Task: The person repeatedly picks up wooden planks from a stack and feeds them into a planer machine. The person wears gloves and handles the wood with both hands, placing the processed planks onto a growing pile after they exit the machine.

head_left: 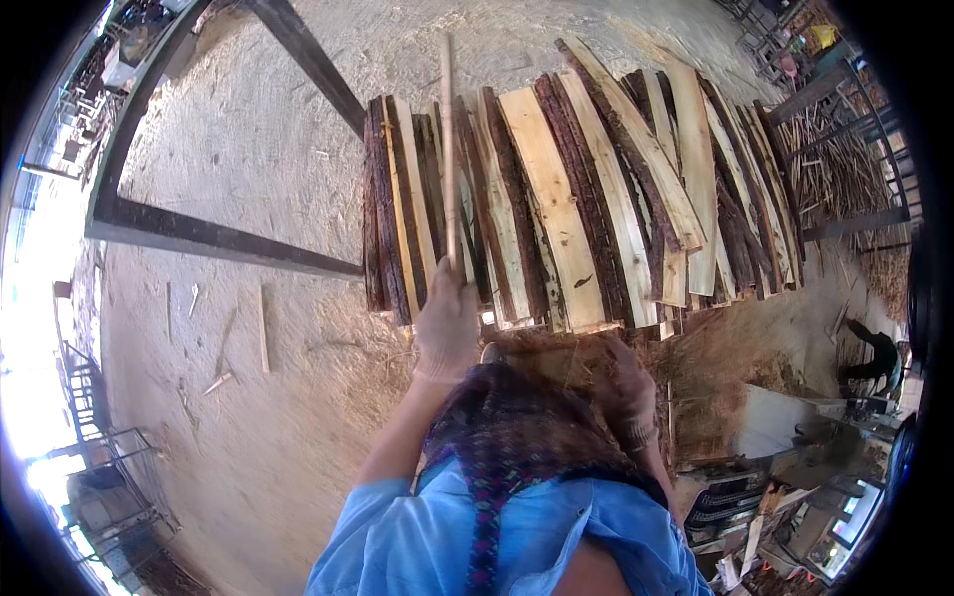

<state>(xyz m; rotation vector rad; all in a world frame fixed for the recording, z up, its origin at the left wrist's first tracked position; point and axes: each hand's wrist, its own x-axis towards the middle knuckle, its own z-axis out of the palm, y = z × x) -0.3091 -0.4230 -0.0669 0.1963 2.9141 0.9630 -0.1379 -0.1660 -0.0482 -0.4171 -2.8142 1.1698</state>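
My left hand [446, 323], in a pale work glove, is closed around the near end of a long, thin wooden stick [449, 149]. The stick points away from me and passes above the left part of a row of rough-sawn, bark-edged boards [545, 174]. My right hand [628, 392], also gloved, hangs low by the near ends of the boards. Its fingers look loosely apart, somewhat blurred and in shadow, and I see nothing held in them. One bark-edged board [636, 149] lies slantwise on top of the others.
A dark metal frame [229, 235] extends left of the boards, and another frame [857, 230] stands at the right. Beyond that lies a heap of thin sticks [835, 164]. Wood scraps [263, 328] litter the floor at left. A person in dark clothing [874, 353] is at far right.
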